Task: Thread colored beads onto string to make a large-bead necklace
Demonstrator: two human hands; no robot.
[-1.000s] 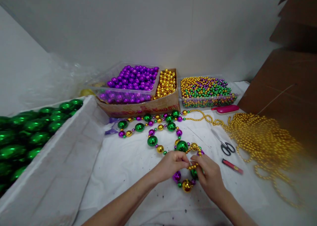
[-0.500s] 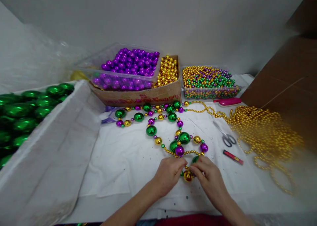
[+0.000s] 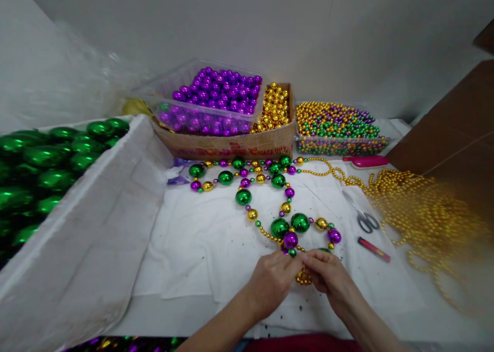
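Note:
My left hand [image 3: 275, 279] and my right hand [image 3: 326, 270] meet at the near end of a bead string [image 3: 251, 214] of green, purple and gold balls. The fingertips of both hands are pinched together on it, almost touching each other. Small gold beads [image 3: 304, 277] hang in a loop just under the fingers. Close above the hands lie a large purple ball [image 3: 290, 240] and two large green balls, part of the same string. The exact spot gripped is hidden by the fingers.
A foam box [image 3: 116, 228] of big green balls stands at left. Behind are a tub [image 3: 200, 107] of purple balls, a cardboard box [image 3: 231, 147] with gold balls and a tub [image 3: 343, 147] of small mixed beads. Scissors [image 3: 366, 221], a red cutter [image 3: 374, 249] and heaped gold chains [image 3: 420, 203] lie right.
My hands have come together, fingertips nearly meeting. The gold ball that hung between them no longer shows, and small gold beads now hang there. The whole view has shifted slightly.

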